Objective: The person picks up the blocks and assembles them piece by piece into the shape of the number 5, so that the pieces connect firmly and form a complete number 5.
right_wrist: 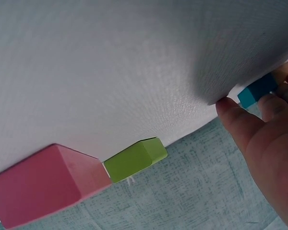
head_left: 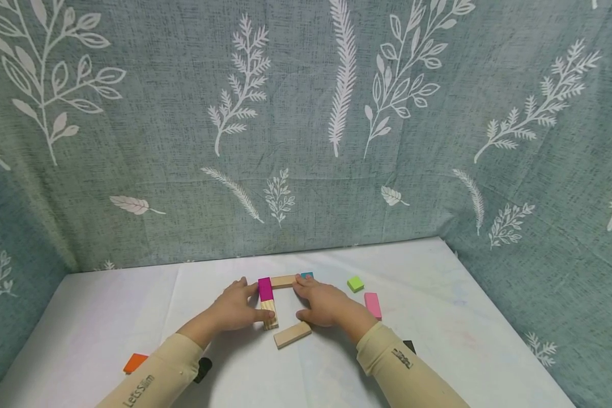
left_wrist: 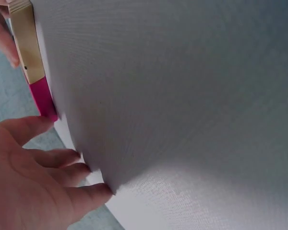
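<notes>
A magenta block (head_left: pixel 266 290) and a wood-grain block (head_left: pixel 268 306) lie end to end on the white table. My left hand (head_left: pixel 234 306) lies along their left side, the index fingertip at the magenta block's far end and the thumb on the wood-grain block. From the magenta block a plain wooden block (head_left: pixel 281 281) runs rightward to a teal block (head_left: pixel 307 275), partly hidden by fingers. My right hand (head_left: pixel 326 303) touches these two with its fingertips; its little finger extends beside the teal block in the right wrist view. Another wooden block (head_left: pixel 292 335) lies angled nearer me, close to the right thumb.
Right of my right hand lie a lime green block (head_left: pixel 355 284) and a pink block (head_left: pixel 373 305). A black block (head_left: pixel 410 345) shows beside the right sleeve. An orange block (head_left: pixel 135 362) and a black object (head_left: pixel 203 369) flank the left sleeve. Patterned green cloth (head_left: pixel 306 215) hangs behind the table.
</notes>
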The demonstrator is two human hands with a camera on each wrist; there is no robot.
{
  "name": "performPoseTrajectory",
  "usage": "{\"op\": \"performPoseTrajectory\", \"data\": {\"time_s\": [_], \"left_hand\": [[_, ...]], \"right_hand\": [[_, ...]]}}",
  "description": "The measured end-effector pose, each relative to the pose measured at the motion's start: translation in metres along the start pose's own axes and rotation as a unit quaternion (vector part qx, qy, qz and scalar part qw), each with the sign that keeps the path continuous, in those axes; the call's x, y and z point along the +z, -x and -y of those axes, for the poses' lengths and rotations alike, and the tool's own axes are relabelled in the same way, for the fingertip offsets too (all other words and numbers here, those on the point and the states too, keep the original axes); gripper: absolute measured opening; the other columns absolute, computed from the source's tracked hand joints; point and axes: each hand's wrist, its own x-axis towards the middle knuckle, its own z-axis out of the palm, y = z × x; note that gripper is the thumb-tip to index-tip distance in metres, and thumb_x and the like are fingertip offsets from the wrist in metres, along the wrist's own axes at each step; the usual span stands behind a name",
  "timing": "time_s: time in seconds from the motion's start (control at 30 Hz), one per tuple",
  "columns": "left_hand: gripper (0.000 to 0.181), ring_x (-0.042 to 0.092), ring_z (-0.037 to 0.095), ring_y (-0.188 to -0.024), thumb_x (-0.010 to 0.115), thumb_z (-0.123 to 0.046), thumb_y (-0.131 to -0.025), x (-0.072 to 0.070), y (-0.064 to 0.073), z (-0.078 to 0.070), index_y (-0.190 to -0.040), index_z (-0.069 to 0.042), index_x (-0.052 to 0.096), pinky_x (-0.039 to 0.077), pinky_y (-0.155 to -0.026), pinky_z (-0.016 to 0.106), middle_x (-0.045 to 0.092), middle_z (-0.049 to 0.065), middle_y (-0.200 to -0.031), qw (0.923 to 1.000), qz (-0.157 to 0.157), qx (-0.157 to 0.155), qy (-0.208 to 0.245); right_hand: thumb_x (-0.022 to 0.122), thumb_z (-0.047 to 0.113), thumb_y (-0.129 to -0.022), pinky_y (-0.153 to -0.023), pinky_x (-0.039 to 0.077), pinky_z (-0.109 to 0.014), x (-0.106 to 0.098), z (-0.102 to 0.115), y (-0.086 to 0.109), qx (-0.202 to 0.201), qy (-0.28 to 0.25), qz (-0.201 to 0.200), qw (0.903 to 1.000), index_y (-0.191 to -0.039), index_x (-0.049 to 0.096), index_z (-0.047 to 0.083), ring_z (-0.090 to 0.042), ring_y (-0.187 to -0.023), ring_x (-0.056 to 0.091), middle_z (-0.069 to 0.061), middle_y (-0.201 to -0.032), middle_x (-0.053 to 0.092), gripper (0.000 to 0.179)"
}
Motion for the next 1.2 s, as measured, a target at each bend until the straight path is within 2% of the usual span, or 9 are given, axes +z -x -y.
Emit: {"op": "performPoseTrajectory", "data": {"time_s": [0.3,0.53,0.7,0.8,0.97,1.2], "left_hand": [[0.093,0.030,0.057,-0.144,0.076,-0.058,-0.081,0.0036,-0.0047,0.0009,-0.148,0.001,0.048,0.033,-0.112,0.068,0.034,0.038,-0.154,0.9999,-0.007,0.000,-0.014],[0.093,0.029,0.056,-0.145,0.075,-0.059,-0.081,0.0042,-0.0029,0.0010,-0.148,0.000,0.048,0.032,-0.113,0.067,0.034,0.037,-0.155,0.9998,-0.011,-0.007,-0.013],[0.095,0.031,0.055,-0.145,0.076,-0.058,-0.081,0.0047,-0.0006,0.0019,-0.145,0.007,0.049,0.032,-0.114,0.066,0.035,0.036,-0.155,0.9997,-0.020,0.000,-0.015],[0.086,0.032,0.054,-0.144,0.076,-0.052,-0.084,0.0040,0.0008,0.0028,-0.141,0.008,0.052,0.031,-0.115,0.065,0.034,0.035,-0.155,0.9997,-0.025,-0.001,-0.007],[0.061,0.032,0.053,-0.145,0.074,-0.036,-0.090,0.0047,0.0009,0.0042,-0.137,0.002,0.060,0.031,-0.116,0.066,0.033,0.033,-0.157,0.9992,-0.035,-0.009,0.018],[0.050,0.038,0.053,-0.141,0.075,-0.027,-0.091,0.0068,-0.0004,0.0052,-0.132,-0.001,0.066,0.035,-0.112,0.066,0.038,0.032,-0.155,0.9983,-0.058,0.002,0.003]], "right_hand": [[0.066,0.041,-0.096,-0.123,0.031,-0.041,-0.0019,0.0016,0.0028,0.002,-0.005,0.003,1.0000,-0.157,0.037,0.018,-0.017,-0.156,0.023,0.005,-0.168,0.025,0.072],[0.066,0.041,-0.096,-0.123,0.030,-0.042,-0.0018,0.0020,0.0022,-0.001,-0.004,0.002,1.0000,-0.157,0.037,0.018,-0.018,-0.156,0.022,0.004,-0.168,0.025,0.071],[0.066,0.041,-0.096,-0.123,0.031,-0.042,-0.0019,0.0026,0.0016,0.002,-0.003,0.004,1.0000,-0.157,0.037,0.019,-0.018,-0.156,0.023,0.005,-0.168,0.025,0.071],[0.067,0.040,-0.096,-0.122,0.032,-0.043,-0.0025,0.0032,0.0018,0.003,-0.005,0.004,1.0000,-0.157,0.038,0.019,-0.017,-0.155,0.024,0.005,-0.168,0.025,0.071],[0.067,0.040,-0.096,-0.123,0.031,-0.041,-0.0028,0.0037,0.0017,0.002,-0.005,0.003,1.0000,-0.157,0.038,0.018,-0.017,-0.155,0.024,0.004,-0.168,0.026,0.071],[0.066,0.040,-0.096,-0.123,0.031,-0.041,-0.0015,0.0034,0.0016,0.002,-0.003,0.001,1.0000,-0.157,0.038,0.018,-0.018,-0.156,0.023,0.004,-0.168,0.025,0.071]]}}
